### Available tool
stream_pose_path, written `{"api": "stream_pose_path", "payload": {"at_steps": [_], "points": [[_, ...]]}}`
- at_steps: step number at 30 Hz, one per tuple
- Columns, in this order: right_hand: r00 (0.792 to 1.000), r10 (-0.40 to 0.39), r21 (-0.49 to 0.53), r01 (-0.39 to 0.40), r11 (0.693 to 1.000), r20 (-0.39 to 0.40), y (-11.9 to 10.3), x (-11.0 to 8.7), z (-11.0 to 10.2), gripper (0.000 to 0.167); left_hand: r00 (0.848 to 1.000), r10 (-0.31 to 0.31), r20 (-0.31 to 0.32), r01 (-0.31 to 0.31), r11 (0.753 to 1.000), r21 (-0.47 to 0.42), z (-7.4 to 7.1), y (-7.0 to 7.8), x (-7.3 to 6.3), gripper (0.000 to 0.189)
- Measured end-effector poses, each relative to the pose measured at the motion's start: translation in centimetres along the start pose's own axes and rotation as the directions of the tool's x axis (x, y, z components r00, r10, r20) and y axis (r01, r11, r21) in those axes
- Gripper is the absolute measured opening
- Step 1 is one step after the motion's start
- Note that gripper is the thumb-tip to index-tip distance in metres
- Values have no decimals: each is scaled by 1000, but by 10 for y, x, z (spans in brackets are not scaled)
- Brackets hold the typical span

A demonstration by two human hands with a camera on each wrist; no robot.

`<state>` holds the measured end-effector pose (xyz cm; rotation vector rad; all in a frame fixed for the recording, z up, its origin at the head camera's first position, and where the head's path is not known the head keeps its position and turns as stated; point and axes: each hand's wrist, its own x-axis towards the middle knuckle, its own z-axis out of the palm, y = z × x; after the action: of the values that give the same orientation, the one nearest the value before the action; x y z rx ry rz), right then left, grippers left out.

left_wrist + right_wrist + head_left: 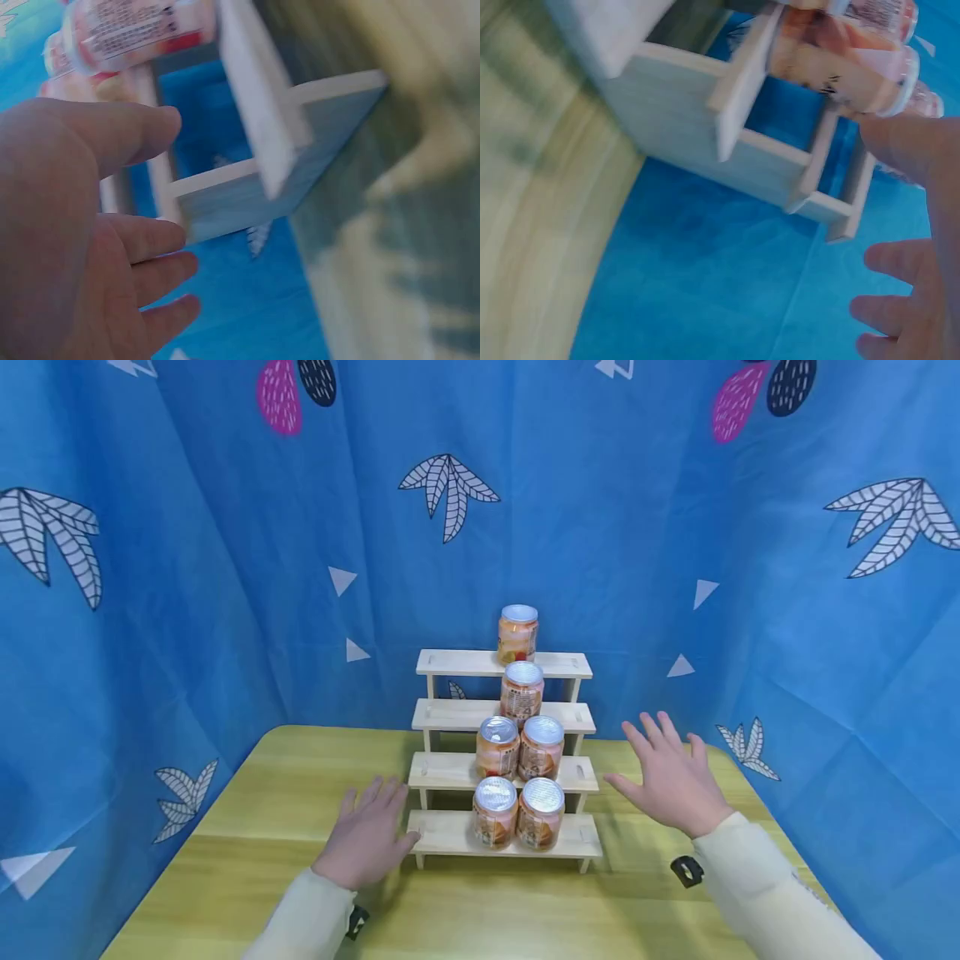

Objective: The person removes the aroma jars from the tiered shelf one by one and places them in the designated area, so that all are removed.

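Observation:
A pale wooden four-tier stand (442, 832) holds several squat cans with silvery lids and orange-pink labels. Side by side on the lowest tier are a left can (495, 814) and a right can (541, 815). Two more, a left one (497, 748) and a right one (541, 748), share the tier above. One can (522, 691) stands on the third tier, another (517, 635) on the top. My left hand (369, 837) is by the stand's lower left end, fingers extended, holding nothing. To the right of the stand, my right hand (670, 774) hovers with spread fingers and an unfilled palm.
The stand rests on a yellow wood-grain table (247, 827). Blue cloth (600, 527) with leaf and triangle prints hangs behind and along both sides. Dark bands (687, 871) show at both sleeve cuffs.

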<state>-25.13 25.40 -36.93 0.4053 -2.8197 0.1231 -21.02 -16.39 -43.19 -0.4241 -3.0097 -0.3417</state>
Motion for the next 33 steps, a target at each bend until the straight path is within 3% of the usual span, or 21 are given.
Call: {"api": "stream_pose_path", "payload": {"at_steps": [4, 10, 17, 25, 33], "points": [[999, -10, 36, 11, 999, -37, -4, 21, -13, 71, 1000, 2, 31, -3, 1000, 2, 11, -2, 0, 67], [994, -31, 152, 47, 987, -102, -13, 67, -40, 67, 1000, 10, 18, -10, 1000, 7, 29, -5, 0, 67], [1000, -4, 266, 9, 964, -19, -33, 123, -65, 78, 1000, 9, -27, -9, 1000, -4, 41, -5, 0, 66], [998, -3, 303, -15, 953, 59, -60, 178, -60, 89, 999, 13, -38, -13, 1000, -12, 43, -8, -4, 62], [993, 1, 376, -45, 926, 117, -74, 211, -51, 98, 1000, 3, -24, -3, 1000, -1, 44, -11, -4, 64]]}}
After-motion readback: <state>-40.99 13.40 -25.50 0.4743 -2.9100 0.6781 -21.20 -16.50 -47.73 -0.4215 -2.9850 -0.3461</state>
